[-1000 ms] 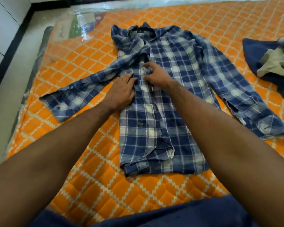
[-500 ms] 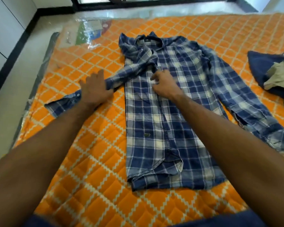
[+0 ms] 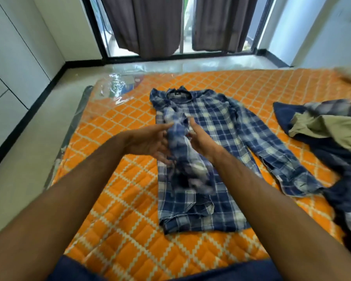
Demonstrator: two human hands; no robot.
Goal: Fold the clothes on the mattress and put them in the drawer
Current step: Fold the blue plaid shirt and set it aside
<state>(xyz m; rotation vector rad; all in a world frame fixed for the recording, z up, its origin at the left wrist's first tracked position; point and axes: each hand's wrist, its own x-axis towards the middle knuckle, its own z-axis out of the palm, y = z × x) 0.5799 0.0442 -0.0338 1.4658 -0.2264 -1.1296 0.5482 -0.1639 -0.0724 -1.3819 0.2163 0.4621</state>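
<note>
A blue plaid shirt (image 3: 221,126) lies flat, front up, on the orange quilted mattress (image 3: 120,209), collar toward the window. One sleeve (image 3: 182,151) is blurred in mid-air over the shirt's body, between my two hands. My left hand (image 3: 150,142) is at that sleeve's left side, palm turned inward and fingers straight. On the other side, my right hand (image 3: 199,138) has its thumb up and its fingers hidden behind the sleeve. The other sleeve (image 3: 282,159) stretches out flat to the right.
A heap of other clothes (image 3: 328,128), dark blue, olive and plaid, sits at the mattress's right side. Clear plastic wrap (image 3: 114,86) covers the far left corner. White cabinet fronts (image 3: 4,98) line the left wall. Curtains (image 3: 150,23) hang at the glass door beyond.
My left hand lifted the left sleeve off the mattress and swung it right, over the shirt's body. My right hand rose off the shirt front. The view tilted up toward the window.
</note>
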